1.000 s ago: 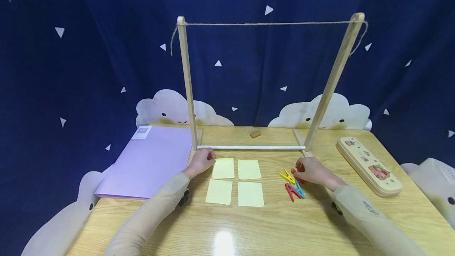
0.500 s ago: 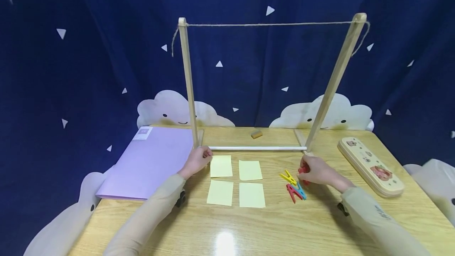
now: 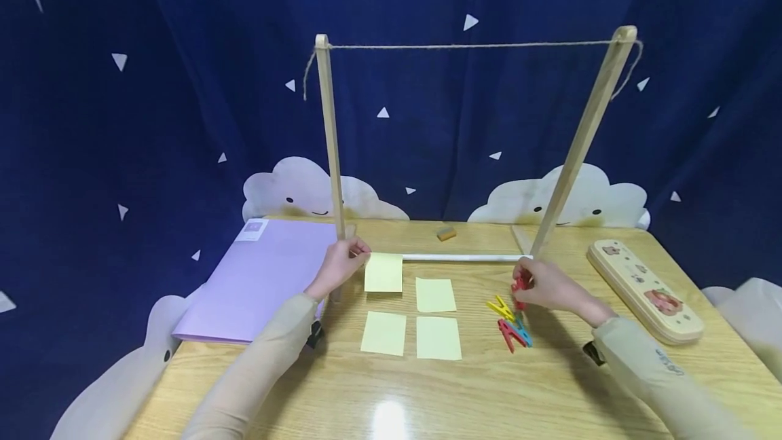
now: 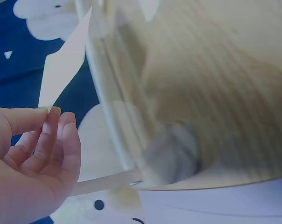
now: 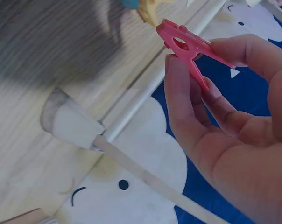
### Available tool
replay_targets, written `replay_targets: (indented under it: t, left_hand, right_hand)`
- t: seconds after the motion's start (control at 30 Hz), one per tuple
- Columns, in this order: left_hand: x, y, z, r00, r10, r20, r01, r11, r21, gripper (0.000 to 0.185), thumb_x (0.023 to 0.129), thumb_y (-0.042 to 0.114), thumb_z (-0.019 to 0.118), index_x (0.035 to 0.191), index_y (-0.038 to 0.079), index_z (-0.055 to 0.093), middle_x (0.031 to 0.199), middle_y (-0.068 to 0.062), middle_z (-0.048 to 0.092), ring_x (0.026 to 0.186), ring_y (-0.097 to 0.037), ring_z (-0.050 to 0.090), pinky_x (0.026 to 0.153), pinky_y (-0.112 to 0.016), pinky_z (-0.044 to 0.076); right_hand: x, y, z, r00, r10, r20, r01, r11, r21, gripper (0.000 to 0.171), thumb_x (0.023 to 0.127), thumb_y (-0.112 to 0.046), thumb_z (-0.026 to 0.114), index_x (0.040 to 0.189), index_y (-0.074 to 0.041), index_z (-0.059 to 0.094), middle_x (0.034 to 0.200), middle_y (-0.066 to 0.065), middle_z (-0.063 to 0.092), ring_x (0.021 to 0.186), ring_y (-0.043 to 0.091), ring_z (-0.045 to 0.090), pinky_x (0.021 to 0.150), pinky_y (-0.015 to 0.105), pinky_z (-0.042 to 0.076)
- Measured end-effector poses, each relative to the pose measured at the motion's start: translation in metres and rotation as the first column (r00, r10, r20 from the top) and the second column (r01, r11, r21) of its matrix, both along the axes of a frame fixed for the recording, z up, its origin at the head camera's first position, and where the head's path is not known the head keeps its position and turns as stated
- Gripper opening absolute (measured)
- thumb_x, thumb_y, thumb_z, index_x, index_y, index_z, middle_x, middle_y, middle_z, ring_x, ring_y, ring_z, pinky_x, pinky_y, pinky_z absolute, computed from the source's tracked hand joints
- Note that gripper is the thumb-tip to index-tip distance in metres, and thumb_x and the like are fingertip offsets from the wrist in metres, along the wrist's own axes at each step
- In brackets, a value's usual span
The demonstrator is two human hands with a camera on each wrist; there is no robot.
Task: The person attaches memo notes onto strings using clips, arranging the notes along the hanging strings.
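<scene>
A yellow sticky note (image 3: 383, 272) hangs lifted off the desk (image 3: 464, 392) by its upper left corner, pinched between thumb and fingertips of the left hand (image 3: 339, 267) just in front of the wooden frame's left post (image 3: 330, 148). The left wrist view shows the paper (image 4: 64, 60) standing up from the fingertips, clear of the wood below. The right hand (image 3: 546, 287) grips a red clothespin (image 3: 519, 285) by its handles; in the right wrist view the pin (image 5: 190, 49) sits between thumb and forefinger, its tip free in the air. Three more yellow notes (image 3: 435, 318) lie flat in the middle of the desk, apart from one another, and a small heap of yellow, red and blue pins (image 3: 512, 324) lies just beside the right hand. A twine line (image 3: 470, 46) runs taut between the two post tops, with open space beneath it. A purple folder (image 3: 256, 280) overhangs the desk's left edge; a wooden pencil case (image 3: 646, 290) lies near the right edge.
</scene>
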State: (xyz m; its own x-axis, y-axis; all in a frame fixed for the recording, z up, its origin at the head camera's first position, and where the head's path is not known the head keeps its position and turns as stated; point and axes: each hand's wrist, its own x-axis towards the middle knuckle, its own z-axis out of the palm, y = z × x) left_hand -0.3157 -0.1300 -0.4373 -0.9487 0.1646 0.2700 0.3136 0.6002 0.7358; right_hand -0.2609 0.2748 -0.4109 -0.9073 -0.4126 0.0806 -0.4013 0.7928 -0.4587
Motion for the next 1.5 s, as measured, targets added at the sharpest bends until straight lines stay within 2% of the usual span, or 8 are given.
replay_targets:
  t: [0.2,0.4,0.53,0.77,0.87,1.0,1.23,1.5]
  left_hand:
    - [0.001,0.003,0.022,1.000,0.010,0.019,-0.012,0.998,0.068,0.007,0.091,0.007,0.067,0.094,0.001,0.072,0.088,-0.015,0.072,0.075,-0.017,0.065,0.071,-0.023,0.053]
    - [-0.003,0.005,0.050,0.999,-0.008,-0.049,0.011,0.998,0.063,0.011,0.093,0.011,0.067,0.097,0.002,0.073,0.090,-0.015,0.075,0.072,-0.011,0.063,0.069,-0.020,0.050]
    - [-0.007,0.006,0.073,0.997,-0.008,-0.080,0.017,0.993,0.116,0.013,0.093,0.011,0.067,0.097,0.000,0.073,0.092,-0.017,0.075,0.073,-0.014,0.066,0.067,-0.016,0.050]
    - [-0.011,0.011,0.117,0.993,0.002,-0.121,0.023,0.979,0.201,0.014,0.093,0.012,0.068,0.098,-0.001,0.072,0.093,-0.020,0.074,0.079,-0.032,0.070,0.063,-0.014,0.049]
    - [-0.013,0.014,0.137,0.987,0.012,-0.163,0.021,0.980,0.200,0.013,0.093,0.013,0.069,0.098,0.002,0.073,0.092,-0.018,0.075,0.079,-0.029,0.070,0.062,-0.014,0.049]
    - [-0.018,0.017,0.161,0.975,0.040,-0.219,0.002,0.982,0.189,0.014,0.091,0.017,0.071,0.097,0.005,0.075,0.092,-0.014,0.077,0.075,-0.014,0.070,0.064,-0.015,0.051]
    - [-0.022,0.019,0.190,0.957,0.088,-0.278,-0.013,0.966,0.259,0.016,0.090,0.019,0.074,0.099,0.006,0.076,0.096,-0.013,0.078,0.075,-0.007,0.071,0.071,-0.020,0.058]
    - [-0.026,0.023,0.217,0.929,0.134,-0.346,0.005,0.927,0.374,0.015,0.089,0.013,0.074,0.099,0.002,0.075,0.098,-0.016,0.077,0.073,-0.003,0.068,0.075,-0.020,0.060]
  right_hand:
    - [-0.005,-0.008,0.015,0.997,0.050,-0.062,-0.051,0.999,-0.019,0.022,0.081,-0.010,0.078,0.094,0.000,0.063,0.079,0.002,0.066,0.072,0.005,0.056,0.061,0.021,0.049]
    - [-0.013,-0.019,0.040,0.996,0.057,-0.073,-0.062,0.996,-0.071,0.022,0.082,-0.007,0.077,0.099,0.001,0.066,0.084,0.005,0.071,0.075,0.007,0.062,0.065,0.020,0.052]
    - [-0.020,-0.026,0.061,0.992,0.075,-0.098,-0.081,0.995,-0.064,0.022,0.082,-0.006,0.077,0.100,0.000,0.066,0.086,0.006,0.071,0.077,0.010,0.065,0.066,0.020,0.054]
    - [-0.035,-0.043,0.112,0.988,0.117,-0.096,-0.123,0.991,-0.055,0.022,0.083,-0.006,0.075,0.103,-0.002,0.066,0.091,0.008,0.072,0.084,0.020,0.073,0.072,0.020,0.057]
    - [-0.039,-0.052,0.139,0.990,0.109,-0.091,-0.113,0.993,-0.043,0.025,0.086,-0.012,0.075,0.108,-0.003,0.067,0.096,0.009,0.073,0.088,0.021,0.073,0.075,0.018,0.056]
    - [-0.045,-0.064,0.171,0.989,0.102,-0.111,-0.107,0.994,-0.038,0.029,0.088,-0.018,0.075,0.114,-0.005,0.067,0.100,0.009,0.073,0.087,0.017,0.071,0.072,0.014,0.052]
    - [-0.056,-0.084,0.210,0.990,0.089,-0.107,-0.100,0.990,-0.100,0.032,0.090,-0.009,0.071,0.122,-0.005,0.066,0.108,0.014,0.073,0.085,0.011,0.071,0.074,0.010,0.053]
    - [-0.056,-0.109,0.261,0.986,0.047,-0.161,-0.076,0.982,-0.176,0.037,0.090,-0.021,0.074,0.123,-0.008,0.066,0.111,0.013,0.073,0.082,0.000,0.069,0.079,0.007,0.051]
